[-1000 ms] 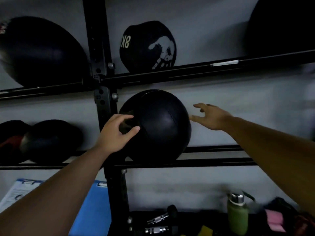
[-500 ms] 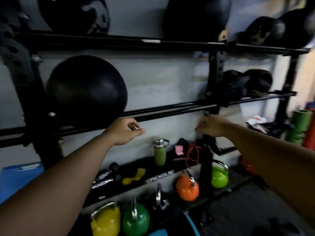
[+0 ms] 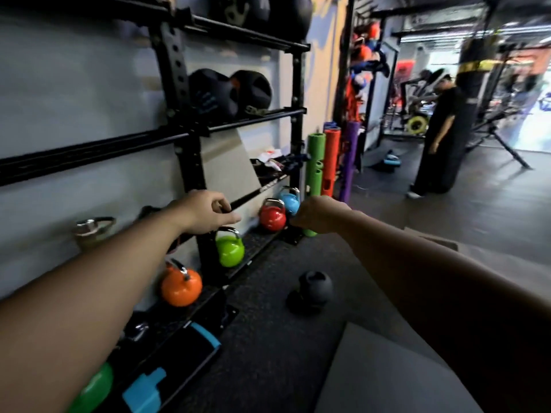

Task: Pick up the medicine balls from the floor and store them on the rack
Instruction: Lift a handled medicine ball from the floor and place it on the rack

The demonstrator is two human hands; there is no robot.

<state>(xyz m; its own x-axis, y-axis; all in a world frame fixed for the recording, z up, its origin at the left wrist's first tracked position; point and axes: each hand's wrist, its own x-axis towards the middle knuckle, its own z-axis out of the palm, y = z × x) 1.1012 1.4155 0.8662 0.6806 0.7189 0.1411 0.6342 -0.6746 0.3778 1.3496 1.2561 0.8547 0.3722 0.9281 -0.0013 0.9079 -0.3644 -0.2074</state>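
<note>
A black medicine ball (image 3: 312,290) lies on the dark floor in front of the rack, below my hands. The black steel rack (image 3: 179,93) runs along the wall on the left, with two black medicine balls (image 3: 229,92) on its middle shelf and more on the top shelf (image 3: 268,10). My left hand (image 3: 205,214) hovers by the rack's upright with fingers loosely curled, holding nothing. My right hand (image 3: 320,217) hangs in the air to its right, fingers curled in a loose fist, empty.
Kettlebells stand on the bottom shelf: orange (image 3: 180,283), green (image 3: 229,247), red (image 3: 272,215), blue (image 3: 289,199). Green, orange and purple foam tubes (image 3: 314,174) stand past the rack's end. A person in black (image 3: 441,138) stands beside a punching bag at the back right. A grey box (image 3: 387,377) sits near right.
My view has swung right along the rack, away from the ball I set on the middle shelf. Both hands have left that ball and dropped lower, empty. The floor ball came into view.
</note>
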